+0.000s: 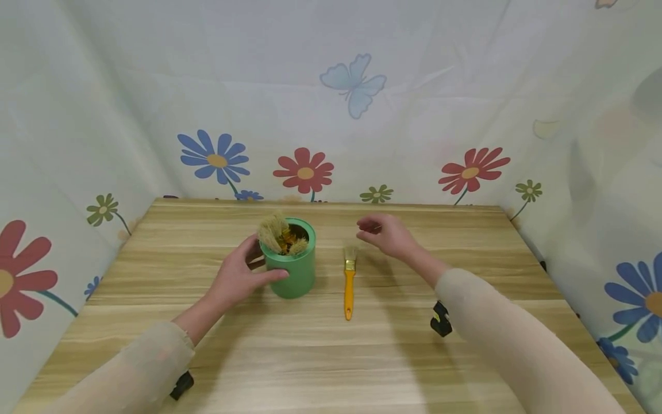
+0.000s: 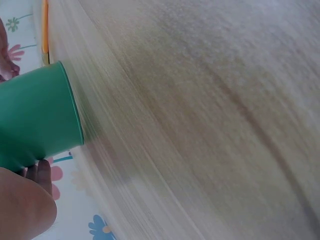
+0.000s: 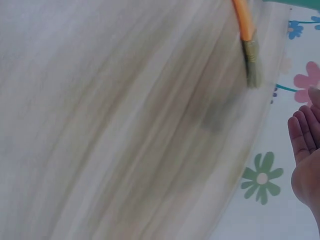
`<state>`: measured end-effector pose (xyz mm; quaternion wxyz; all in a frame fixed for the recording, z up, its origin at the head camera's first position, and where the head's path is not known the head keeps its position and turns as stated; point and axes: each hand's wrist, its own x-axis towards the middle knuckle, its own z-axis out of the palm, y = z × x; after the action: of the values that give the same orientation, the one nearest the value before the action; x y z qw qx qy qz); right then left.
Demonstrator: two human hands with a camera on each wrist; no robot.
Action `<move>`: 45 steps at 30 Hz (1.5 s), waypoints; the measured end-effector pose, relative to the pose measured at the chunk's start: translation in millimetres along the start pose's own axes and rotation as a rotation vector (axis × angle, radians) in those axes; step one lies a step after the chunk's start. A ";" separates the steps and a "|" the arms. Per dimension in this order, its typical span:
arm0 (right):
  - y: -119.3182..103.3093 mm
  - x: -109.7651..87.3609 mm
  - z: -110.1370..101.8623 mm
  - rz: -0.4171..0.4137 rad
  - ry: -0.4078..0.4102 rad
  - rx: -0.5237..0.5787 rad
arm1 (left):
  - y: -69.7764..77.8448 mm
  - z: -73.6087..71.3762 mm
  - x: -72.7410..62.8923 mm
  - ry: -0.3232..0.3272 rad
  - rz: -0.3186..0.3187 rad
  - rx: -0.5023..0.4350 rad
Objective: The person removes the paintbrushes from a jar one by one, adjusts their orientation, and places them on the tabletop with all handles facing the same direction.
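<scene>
In the head view I see the left hand grasping the green can, thumb across its front; bristle tufts rise from its mouth. The loose paintbrush lies on the table just beside it, bristles pointing away from me. The right hand hangs near those bristles, fingers loosely bent, holding nothing. I judge the step in hand to be steadying the can; taking up the loose brush would call for lowering the right fingers and closing them on it. The far table edge is fairly near both hands, with a flowered cloth behind; nearer me I have wide bare wood.

In the left wrist view, fingers press the can's wall; whether its base bears fully on the wood, I can't tell.

In the right wrist view, the fingers are apart from the brush, with room between.
</scene>
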<state>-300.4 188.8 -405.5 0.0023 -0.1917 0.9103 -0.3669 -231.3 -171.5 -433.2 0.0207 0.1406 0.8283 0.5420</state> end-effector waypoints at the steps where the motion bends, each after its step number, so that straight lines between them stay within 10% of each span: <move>1: -1.5 -1.4 -2.2 -0.006 0.001 0.005 | -0.2 0.2 0.1 0.001 -0.001 0.003; 45: -109.6 -6.5 3.5 -0.434 -0.086 -0.093 | 2.5 0.0 -1.1 0.015 0.021 0.045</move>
<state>-255.7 116.7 -335.6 -0.0466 -0.3986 0.8626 -0.3080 -229.7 -170.9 -431.1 0.0057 0.1458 0.8389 0.5244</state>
